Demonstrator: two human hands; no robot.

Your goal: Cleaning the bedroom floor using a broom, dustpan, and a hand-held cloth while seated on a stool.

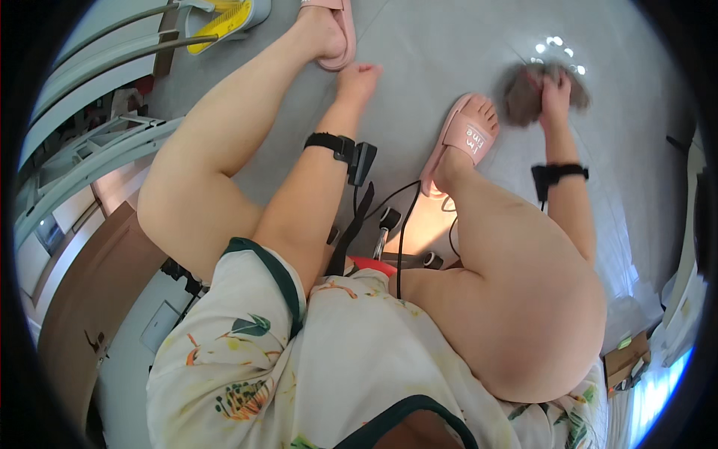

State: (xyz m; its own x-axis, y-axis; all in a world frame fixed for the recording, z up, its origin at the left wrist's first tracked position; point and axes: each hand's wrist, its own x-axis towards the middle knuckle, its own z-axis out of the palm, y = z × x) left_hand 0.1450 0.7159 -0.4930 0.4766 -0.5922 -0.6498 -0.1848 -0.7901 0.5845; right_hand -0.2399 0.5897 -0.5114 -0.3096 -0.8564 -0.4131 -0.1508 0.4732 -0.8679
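Note:
My right hand (556, 96) reaches down past my right foot and is closed on a grey-brown cloth (525, 99). The cloth is bunched against the grey floor (419, 45), its edges smeared by motion, with a small reddish patch near the fingers. My left hand (359, 81) is curled into a loose fist between my two feet, close to the heel of a pink slipper (342, 45), and nothing shows in it. The other pink slipper (453, 133) is on my right foot, just left of the cloth.
Black straps with small devices sit on both wrists, and a black cable (402, 247) hangs between my legs. Under me show chair casters (390, 218). A yellow brush and dustpan (224, 26) lie at the upper left beside a metal rack (97, 161). An open cardboard box (627, 359) stands lower right.

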